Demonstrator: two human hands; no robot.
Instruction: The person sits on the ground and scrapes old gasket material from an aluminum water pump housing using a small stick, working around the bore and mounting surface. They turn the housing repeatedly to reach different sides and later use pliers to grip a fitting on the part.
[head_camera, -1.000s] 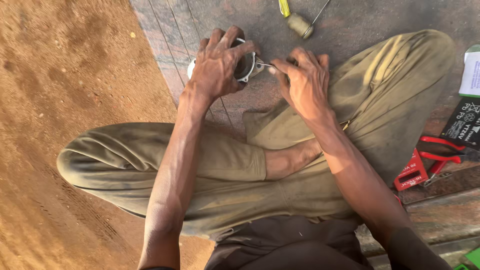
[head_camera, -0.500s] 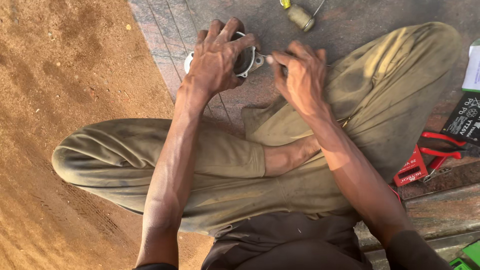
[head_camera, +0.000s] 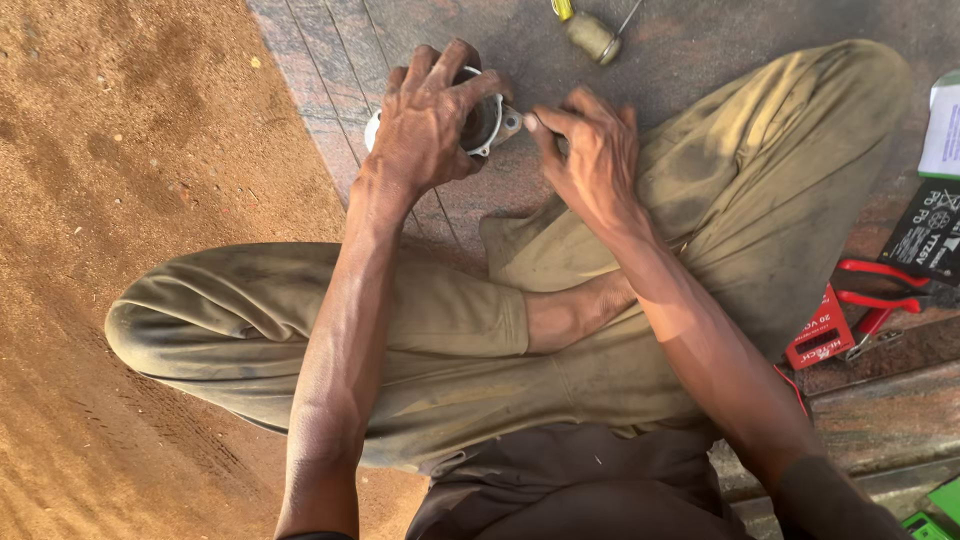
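1. The ground (head_camera: 120, 200) on the left is bare reddish-brown dirt; to its right lies a stone slab (head_camera: 700, 40), grey-pink with straight scored lines, running from the far edge toward the person.
2. The person sits cross-legged on it, in olive trousers (head_camera: 420, 330) dusted with dirt.
3. The left hand (head_camera: 425, 125) lies over a round metal part (head_camera: 487, 122), fingers curled down around its rim — closed on it, holding it on the slab just beyond the knees.
4. The right hand (head_camera: 595, 160) is just right of the part, thumb and forefinger pinched together at the part's small side lug; whether they hold anything there I cannot tell.
5. The metal part looks like a shallow silver ring or cup with a dark hollow centre and a bright, thin edge — most of it is hidden under the left hand.
6. Red-handled pliers (head_camera: 880, 295) lie at the right, beside a red card (head_camera: 820, 335).
7. A small yellowish tool (head_camera: 592, 35) lies at the far edge.
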